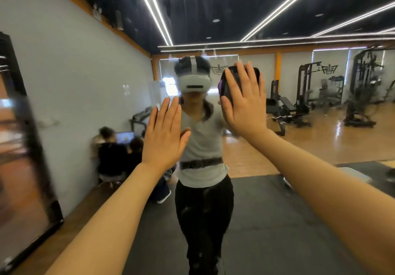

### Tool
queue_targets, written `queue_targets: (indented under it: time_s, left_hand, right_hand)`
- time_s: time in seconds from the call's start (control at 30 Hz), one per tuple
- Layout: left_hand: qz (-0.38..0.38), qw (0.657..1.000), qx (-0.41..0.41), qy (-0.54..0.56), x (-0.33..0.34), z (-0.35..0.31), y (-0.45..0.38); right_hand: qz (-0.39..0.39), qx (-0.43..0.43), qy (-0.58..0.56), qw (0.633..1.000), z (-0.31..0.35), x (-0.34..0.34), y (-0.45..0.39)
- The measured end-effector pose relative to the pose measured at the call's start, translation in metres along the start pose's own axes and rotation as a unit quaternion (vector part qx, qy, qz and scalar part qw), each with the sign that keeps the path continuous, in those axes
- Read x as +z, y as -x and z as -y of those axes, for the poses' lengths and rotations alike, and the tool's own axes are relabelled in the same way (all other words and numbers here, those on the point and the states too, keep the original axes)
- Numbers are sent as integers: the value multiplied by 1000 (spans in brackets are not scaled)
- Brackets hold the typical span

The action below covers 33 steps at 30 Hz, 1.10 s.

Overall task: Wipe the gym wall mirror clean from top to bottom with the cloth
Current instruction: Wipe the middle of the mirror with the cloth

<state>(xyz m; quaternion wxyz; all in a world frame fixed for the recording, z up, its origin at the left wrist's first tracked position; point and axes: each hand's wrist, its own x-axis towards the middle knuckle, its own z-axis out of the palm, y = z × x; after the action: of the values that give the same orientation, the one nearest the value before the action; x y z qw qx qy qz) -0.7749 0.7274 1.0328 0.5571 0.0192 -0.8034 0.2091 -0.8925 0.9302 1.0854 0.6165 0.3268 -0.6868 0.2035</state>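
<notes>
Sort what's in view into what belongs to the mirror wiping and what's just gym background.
Job:
mirror, streaked near the top
dark cloth, pressed flat to the glass by the right hand
left hand, flat and bare

Background, reflected:
weight machines
bench
people at a laptop

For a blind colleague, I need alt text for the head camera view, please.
Both hands are raised to a gym wall mirror: the right hand presses a dark cloth flat on the glass, and the left hand is open with straight fingers. The mirror reflects the person and weight machines.

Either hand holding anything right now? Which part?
The right hand presses a dark cloth flat against the mirror with straight fingers over its back. The left hand is flat and holds nothing.
</notes>
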Motion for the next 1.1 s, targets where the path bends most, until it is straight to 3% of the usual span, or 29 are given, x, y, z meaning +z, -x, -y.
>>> queue_targets:
  time_s: [0.43, 0.6, 0.87, 1.1]
  left_hand:
    - [-6, 999, -20, 42, -1, -13, 4]
    - [2, 997, 35, 63, 6, -34, -4]
    - [-31, 998, 42, -21, 23, -57, -10]
    - [-54, 997, 45, -15, 28, -57, -8]
  right_hand:
    - [48, 17, 6, 999, 22, 15, 167]
    - [56, -5, 25, 998, 6, 5, 140]
    - [4, 40, 24, 999, -35, -17, 4]
    - [-36, 85, -4, 996, -28, -3, 11]
